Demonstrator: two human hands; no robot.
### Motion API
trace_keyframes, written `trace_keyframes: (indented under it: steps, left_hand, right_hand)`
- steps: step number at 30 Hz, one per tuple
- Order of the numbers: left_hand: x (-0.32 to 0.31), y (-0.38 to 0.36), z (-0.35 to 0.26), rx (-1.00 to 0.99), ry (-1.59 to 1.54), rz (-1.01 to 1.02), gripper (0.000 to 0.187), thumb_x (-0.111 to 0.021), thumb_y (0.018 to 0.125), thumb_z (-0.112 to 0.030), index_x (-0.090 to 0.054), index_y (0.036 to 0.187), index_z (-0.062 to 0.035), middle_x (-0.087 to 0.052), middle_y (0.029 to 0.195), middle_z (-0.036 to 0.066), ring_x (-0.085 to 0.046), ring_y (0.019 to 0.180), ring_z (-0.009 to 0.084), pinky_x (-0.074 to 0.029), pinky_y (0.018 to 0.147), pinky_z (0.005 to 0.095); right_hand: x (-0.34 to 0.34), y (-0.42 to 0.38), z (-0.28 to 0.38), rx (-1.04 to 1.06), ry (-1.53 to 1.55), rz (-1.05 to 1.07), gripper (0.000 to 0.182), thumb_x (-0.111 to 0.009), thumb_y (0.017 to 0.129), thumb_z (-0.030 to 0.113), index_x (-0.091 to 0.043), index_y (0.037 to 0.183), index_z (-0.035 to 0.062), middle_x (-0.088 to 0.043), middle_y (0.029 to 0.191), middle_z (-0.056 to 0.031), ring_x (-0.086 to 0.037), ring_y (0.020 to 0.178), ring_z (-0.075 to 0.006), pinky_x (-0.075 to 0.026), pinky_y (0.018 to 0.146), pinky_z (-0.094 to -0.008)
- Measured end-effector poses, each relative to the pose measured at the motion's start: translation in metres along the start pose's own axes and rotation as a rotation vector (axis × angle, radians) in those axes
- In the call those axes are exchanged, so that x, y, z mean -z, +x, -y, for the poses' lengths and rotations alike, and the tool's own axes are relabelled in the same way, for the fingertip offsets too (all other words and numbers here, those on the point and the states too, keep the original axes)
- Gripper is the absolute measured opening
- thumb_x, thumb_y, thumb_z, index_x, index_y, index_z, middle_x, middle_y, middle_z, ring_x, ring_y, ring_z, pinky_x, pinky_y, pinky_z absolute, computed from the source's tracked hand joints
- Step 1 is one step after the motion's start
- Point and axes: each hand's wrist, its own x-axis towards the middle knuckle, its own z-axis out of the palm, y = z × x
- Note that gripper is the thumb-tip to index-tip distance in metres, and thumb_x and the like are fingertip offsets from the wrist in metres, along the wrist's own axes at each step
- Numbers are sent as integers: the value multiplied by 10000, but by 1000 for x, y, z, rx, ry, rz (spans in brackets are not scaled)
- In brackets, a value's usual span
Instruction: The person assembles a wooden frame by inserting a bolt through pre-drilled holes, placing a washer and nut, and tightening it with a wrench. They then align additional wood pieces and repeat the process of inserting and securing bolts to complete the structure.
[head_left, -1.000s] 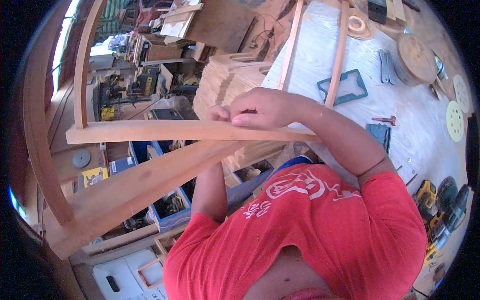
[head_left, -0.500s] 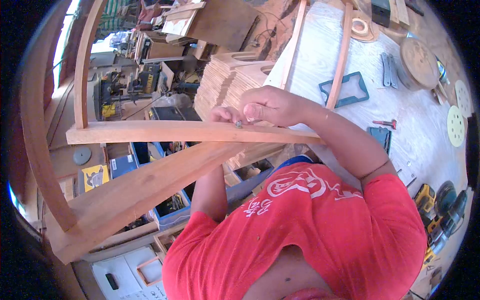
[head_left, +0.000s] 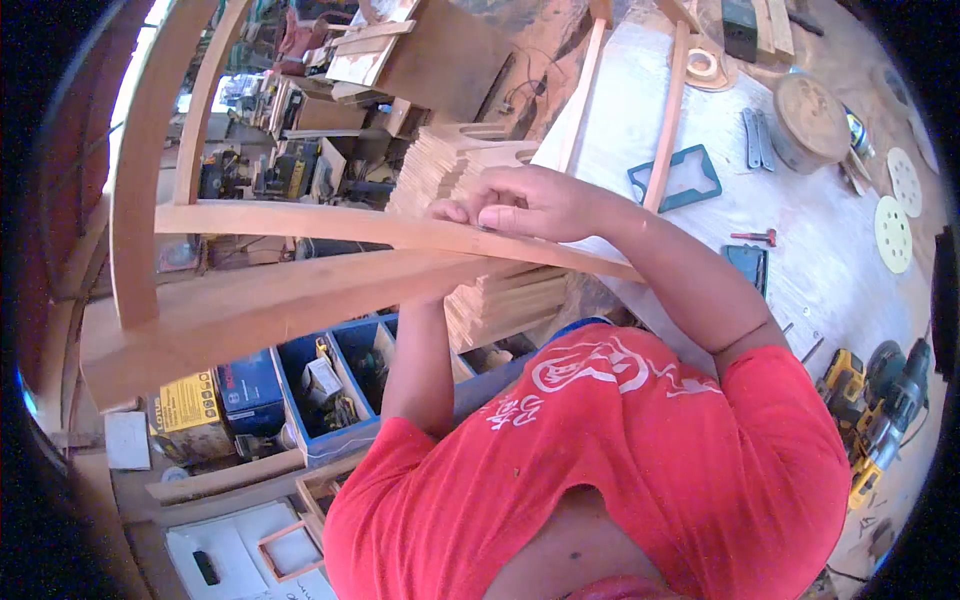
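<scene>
A wooden frame (head_left: 290, 222) with a rail, a broad slanting board (head_left: 270, 290) and upright slats (head_left: 135, 190) spans the left and middle of the head view. My left hand (head_left: 447, 212) grips the frame where rail and board meet, its fingertips showing over the rail's far edge and its palm hidden behind the wood. My right hand (head_left: 535, 203) is closed on top of the rail, thumb bent down beside the left fingertips. A small metal fitting, seen in the rail earlier, is now mostly covered by that thumb. Whatever the right fingers pinch is hidden.
A pale worktable (head_left: 720, 190) holds a teal tray (head_left: 675, 180), a round wooden block (head_left: 808, 120), sanding discs (head_left: 893, 235) and power drills (head_left: 885, 420). Stacked wooden pieces (head_left: 500, 300) stand beyond the frame. Blue bins (head_left: 340, 440) of tools sit below left.
The frame's left end has swung, with the slanting board rising and the uprights shifting. My right hand has lowered onto the rail, its thumb now covering the small metal fitting.
</scene>
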Motion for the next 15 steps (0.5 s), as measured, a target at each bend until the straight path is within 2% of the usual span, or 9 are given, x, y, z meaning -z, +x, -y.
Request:
trace_keyframes:
  steps: [1, 3, 4, 8, 10, 14, 15]
  left_hand:
    - [-2, -1, -1, -7, -4, 6, 570, -825, 647, -159, -463, 1080, -80, -508, 1006, 57, -558, 948, 189, -501, 829, 324]
    - [-7, 0, -4, 21, -63, -3, 726, -891, 527, -108, -454, 1106, -87, -508, 1012, 27, -552, 939, 159, -496, 808, 296]
    - [2, -4, 2, 22, -24, -44, 753, -898, 521, -106, -445, 1122, -98, -507, 1021, 14, -552, 938, 160, -495, 788, 285]
    - [-1, -1, 7, -10, -59, -32, 760, -903, 522, -132, -444, 1128, -101, -507, 1024, 6, -553, 939, 155, -498, 778, 282]
    - [-3, 0, 2, 31, -28, -56, 801, -912, 502, -138, -438, 1147, -104, -511, 1040, 11, -546, 950, 146, -498, 753, 275]
    - [-1, 5, 3, 4, -12, -17, 797, -913, 512, -202, -448, 1148, -86, -548, 1019, 27, -564, 926, 147, -499, 741, 276]
    - [-10, 7, -8, 56, -19, 36, 794, -910, 514, -237, -462, 1149, -73, -567, 1001, 32, -575, 912, 151, -499, 747, 281]
  right_hand:
    - [-5, -2, 3, 8, 58, -92, 272, -474, 954, 290, -575, 977, 37, -562, 819, -35, -533, 774, -116, -448, 692, -274]
    - [-4, 0, -2, 15, 24, -62, 242, -472, 953, 259, -571, 988, 41, -563, 826, -38, -540, 780, -118, -454, 694, -284]
    - [-3, 2, -3, 25, -1, -29, 214, -469, 952, 229, -567, 999, 44, -565, 832, -41, -546, 785, -120, -460, 697, -294]
    - [-5, 5, 5, -59, -113, 0, 237, -460, 956, 255, -566, 995, 46, -572, 843, -73, -552, 781, -147, -464, 684, -338]
    - [-5, 10, 15, -63, -444, 41, 299, -432, 965, 302, -567, 1034, 44, -597, 923, -121, -567, 801, -185, -463, 667, -373]
    - [-7, 15, 40, -174, -494, 99, 371, -407, 970, 356, -569, 1071, 37, -602, 953, -157, -575, 805, -216, -451, 669, -380]
    - [-6, 16, 32, -267, -475, 79, 410, -389, 967, 391, -574, 1059, 36, -605, 908, -165, -587, 827, -267, -453, 728, -390]
